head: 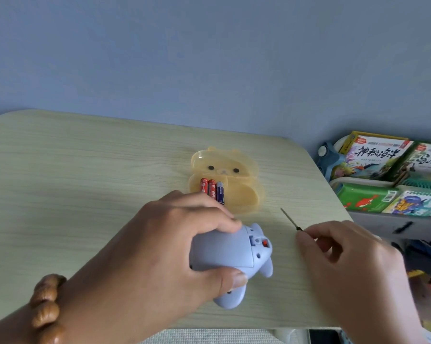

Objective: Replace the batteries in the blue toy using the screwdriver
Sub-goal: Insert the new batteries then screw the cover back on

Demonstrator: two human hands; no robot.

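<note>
Now, left hand [164,244] clasping one blue toy [224,252], right hand [353,259] pinching one screwdriver [289,219] — three batteries [212,189]

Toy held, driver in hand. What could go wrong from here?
The thin metal screwdriver, pinched at its end by the right hand, may slip while turning. The rounded blue plastic toy, gripped only by the left hand, may roll under pressure.

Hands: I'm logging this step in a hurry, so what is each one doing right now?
Left hand: grips the blue toy.
Right hand: pinches the screwdriver at its handle end.
</note>
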